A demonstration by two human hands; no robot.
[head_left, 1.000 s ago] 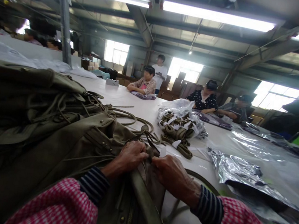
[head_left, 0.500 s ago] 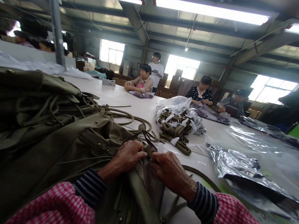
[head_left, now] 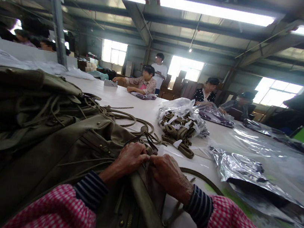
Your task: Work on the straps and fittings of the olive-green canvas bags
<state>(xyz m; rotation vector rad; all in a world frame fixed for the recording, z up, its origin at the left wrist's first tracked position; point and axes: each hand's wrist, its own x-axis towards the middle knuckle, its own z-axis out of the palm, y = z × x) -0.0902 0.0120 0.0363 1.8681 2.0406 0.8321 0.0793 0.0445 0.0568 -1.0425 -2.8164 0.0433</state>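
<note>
An olive-green jacket (head_left: 50, 152) lies across the white table (head_left: 141, 108) in front of me, on a stack of similar garments at the left. My left hand (head_left: 131, 158) and my right hand (head_left: 167, 174) meet at the jacket's edge, both with fingers closed in a pinch on its fabric near a cord (head_left: 128, 120). My sleeves are red-and-white check over striped cuffs.
A clear plastic bag of olive belts with white tags (head_left: 181, 124) lies beyond my hands. Silvery plastic bags (head_left: 242, 172) lie at the right. Several other people sit along the far side of the table, one stands behind them.
My right hand has slid a little left, so both hands now touch at the jacket's edge. A seated person across the table has stretched an arm out to the left.
</note>
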